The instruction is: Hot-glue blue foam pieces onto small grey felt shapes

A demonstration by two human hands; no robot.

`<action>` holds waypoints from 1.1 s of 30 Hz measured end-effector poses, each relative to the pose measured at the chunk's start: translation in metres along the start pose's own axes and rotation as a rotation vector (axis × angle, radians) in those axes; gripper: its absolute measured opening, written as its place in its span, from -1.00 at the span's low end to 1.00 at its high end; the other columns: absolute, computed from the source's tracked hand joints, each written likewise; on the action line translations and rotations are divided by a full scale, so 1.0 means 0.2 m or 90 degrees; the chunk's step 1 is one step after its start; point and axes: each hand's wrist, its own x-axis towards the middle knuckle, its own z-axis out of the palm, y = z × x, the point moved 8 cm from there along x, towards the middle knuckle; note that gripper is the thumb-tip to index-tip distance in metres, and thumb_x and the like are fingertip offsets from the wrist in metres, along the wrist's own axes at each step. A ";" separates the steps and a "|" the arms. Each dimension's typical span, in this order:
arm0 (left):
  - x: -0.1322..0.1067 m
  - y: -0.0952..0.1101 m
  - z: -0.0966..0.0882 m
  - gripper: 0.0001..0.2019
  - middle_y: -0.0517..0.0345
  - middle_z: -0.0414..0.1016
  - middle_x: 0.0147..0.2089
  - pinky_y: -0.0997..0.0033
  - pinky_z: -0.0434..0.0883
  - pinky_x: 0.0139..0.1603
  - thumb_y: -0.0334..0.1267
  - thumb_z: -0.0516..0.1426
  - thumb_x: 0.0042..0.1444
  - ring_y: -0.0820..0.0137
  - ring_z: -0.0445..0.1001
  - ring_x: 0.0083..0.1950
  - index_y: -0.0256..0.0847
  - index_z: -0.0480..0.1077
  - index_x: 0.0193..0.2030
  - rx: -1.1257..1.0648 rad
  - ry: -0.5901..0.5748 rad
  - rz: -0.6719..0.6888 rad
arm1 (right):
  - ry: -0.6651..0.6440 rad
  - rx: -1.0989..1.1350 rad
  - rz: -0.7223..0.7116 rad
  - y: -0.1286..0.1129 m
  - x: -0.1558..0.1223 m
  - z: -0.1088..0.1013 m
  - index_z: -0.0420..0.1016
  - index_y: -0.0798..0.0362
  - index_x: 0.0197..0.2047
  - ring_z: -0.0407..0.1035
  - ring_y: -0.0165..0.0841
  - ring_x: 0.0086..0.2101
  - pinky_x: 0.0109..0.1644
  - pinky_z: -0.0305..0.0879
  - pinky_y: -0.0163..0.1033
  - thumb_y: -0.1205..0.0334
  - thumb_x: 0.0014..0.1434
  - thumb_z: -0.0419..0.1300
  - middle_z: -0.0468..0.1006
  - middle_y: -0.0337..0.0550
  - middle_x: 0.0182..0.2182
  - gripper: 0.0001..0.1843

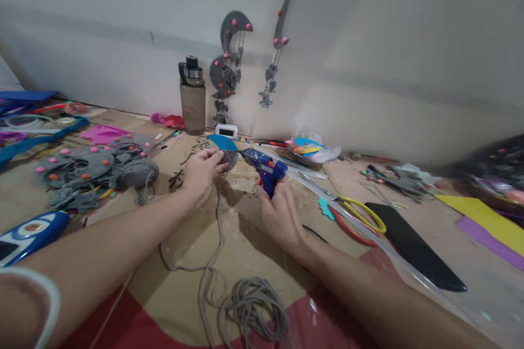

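Note:
In my right hand [280, 212] is a blue hot glue gun [266, 168], its nozzle aimed left at a blue felt piece [224, 143]. A long clear glue stick [368, 237] trails from the gun's back toward the lower right. My left hand [204, 172] pinches the blue felt piece, which has grey yarn [230, 159] across its lower part. Whether the nozzle touches the piece, I cannot tell. From there a grey strand [219, 218] runs down to a loose yarn coil [257, 308] at the front.
Scissors [360, 215] and a black flat object [417, 245] lie at right. A bottle [193, 101] stands by the wall, where grey moon-shaped hangings [235, 24] hang. Grey felt pieces [88, 166] and a yarn ball [140, 174] lie left. A bowl [307, 158] sits behind the gun.

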 end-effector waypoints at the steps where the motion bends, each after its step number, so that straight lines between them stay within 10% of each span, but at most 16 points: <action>1: 0.00 0.00 0.00 -0.77 0.21 0.37 -0.46 0.41 0.46 -0.26 -0.26 0.30 -0.28 0.54 0.38 -0.43 -0.32 0.37 -0.52 -0.001 0.001 -0.002 | -0.002 0.004 0.012 0.00 0.00 0.00 0.26 0.16 -0.04 0.28 -0.17 -0.11 0.03 0.19 0.00 0.11 0.20 -0.05 0.39 0.08 -0.12 -0.65; 9: 0.01 -0.01 0.00 -0.80 0.16 0.43 -0.43 0.43 0.45 -0.27 -0.27 0.27 -0.22 0.52 0.42 -0.41 -0.32 0.39 -0.47 -0.005 -0.015 -0.003 | -0.011 0.135 0.160 0.13 0.01 0.03 0.28 0.10 -0.13 0.37 -0.30 -0.42 -0.33 0.34 -0.17 0.14 0.12 0.02 0.47 -0.06 -0.32 -0.72; 16: 0.02 0.09 0.01 -0.79 0.14 0.44 -0.41 0.40 0.47 -0.27 -0.25 0.27 -0.22 0.51 0.42 -0.40 -0.33 0.41 -0.44 0.033 -0.007 0.067 | -0.279 0.130 0.342 0.30 0.06 0.12 0.24 0.07 -0.31 0.26 -0.43 -0.73 -0.67 0.08 -0.36 0.17 0.08 0.05 0.42 -0.27 -0.64 -0.85; 19: -0.01 0.14 0.05 -0.76 0.10 0.47 -0.37 0.35 0.48 -0.23 -0.21 0.26 -0.18 0.46 0.45 -0.36 -0.33 0.44 -0.38 0.066 -0.046 0.112 | -0.294 -0.060 0.203 0.26 0.14 0.03 0.28 0.05 -0.47 0.26 -0.41 -0.67 -0.57 0.12 -0.31 0.10 0.07 0.09 0.40 -0.21 -0.65 -0.79; 23: -0.07 0.18 0.11 -0.77 0.08 0.49 -0.33 0.35 0.46 -0.21 -0.19 0.24 -0.13 0.44 0.46 -0.34 -0.31 0.46 -0.36 0.112 -0.083 0.153 | -0.088 -0.193 -0.025 0.07 0.19 -0.14 0.26 0.05 -0.57 0.30 -0.32 -0.41 -0.29 0.20 -0.21 0.11 0.04 0.15 0.39 -0.12 -0.52 -0.74; 33: -0.25 0.29 0.24 -0.79 0.07 0.54 -0.27 0.40 0.38 -0.17 -0.21 0.11 0.02 0.38 0.47 -0.25 -0.26 0.49 -0.27 0.467 -0.127 0.346 | -0.070 0.641 0.265 0.02 0.07 0.14 0.15 -0.01 -0.22 0.33 -0.43 -0.23 -0.09 0.23 -0.24 0.24 -0.15 0.29 0.42 -0.26 -0.28 -0.55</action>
